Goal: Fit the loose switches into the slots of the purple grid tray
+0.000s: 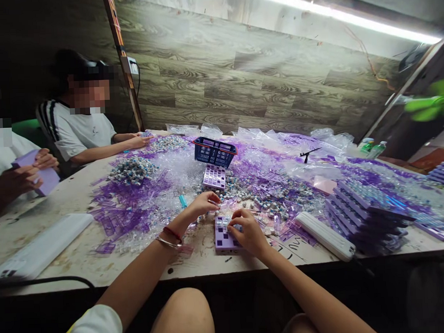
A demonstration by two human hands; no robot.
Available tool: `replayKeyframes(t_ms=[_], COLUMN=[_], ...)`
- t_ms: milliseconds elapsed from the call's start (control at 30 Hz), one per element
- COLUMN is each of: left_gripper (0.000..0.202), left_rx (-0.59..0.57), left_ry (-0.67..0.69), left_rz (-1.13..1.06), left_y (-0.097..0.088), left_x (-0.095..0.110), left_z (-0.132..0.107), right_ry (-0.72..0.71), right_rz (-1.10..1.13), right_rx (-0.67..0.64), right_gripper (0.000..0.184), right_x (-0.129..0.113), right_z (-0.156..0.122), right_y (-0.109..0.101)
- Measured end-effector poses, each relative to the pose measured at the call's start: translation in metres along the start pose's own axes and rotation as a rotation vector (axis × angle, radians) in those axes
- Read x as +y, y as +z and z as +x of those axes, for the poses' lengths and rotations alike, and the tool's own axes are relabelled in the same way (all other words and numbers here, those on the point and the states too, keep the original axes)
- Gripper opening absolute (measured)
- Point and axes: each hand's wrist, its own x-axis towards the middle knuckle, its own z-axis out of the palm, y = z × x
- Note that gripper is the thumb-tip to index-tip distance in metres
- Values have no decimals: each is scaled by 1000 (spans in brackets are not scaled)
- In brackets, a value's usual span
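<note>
On the table, the purple tray by the right hand looks part done, clear bits in far holes, near holes dark (I can't tell if those bent fingers, or the curled left hand's, pinch anything).

The right grip hides part of the purple tray, and whatever lies at its fingertips is too small to tell. Right of the tray, the panel stack is blurred; farther right, the edge cuts off a green fan.
</note>
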Motion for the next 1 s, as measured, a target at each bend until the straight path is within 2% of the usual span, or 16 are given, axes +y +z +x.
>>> replayKeyframes(t_ms=[400, 700, 1000], left_gripper=[33, 31, 26], left_rx=[52, -66, -70], left_ry=[-37, 22, 11], left_rz=[52, 6, -21], left_y=[1, 3, 4], left_x=[1, 6, 7], left_z=[0, 1, -1], right_ry=[66, 78, 27], right_rz=[21, 16, -71], right_rx=[-19, -51, -57], right_gripper=[10, 10, 10], right_x=[1, -1, -3], right_z=[3, 4, 2], right_y=[0, -2, -1])
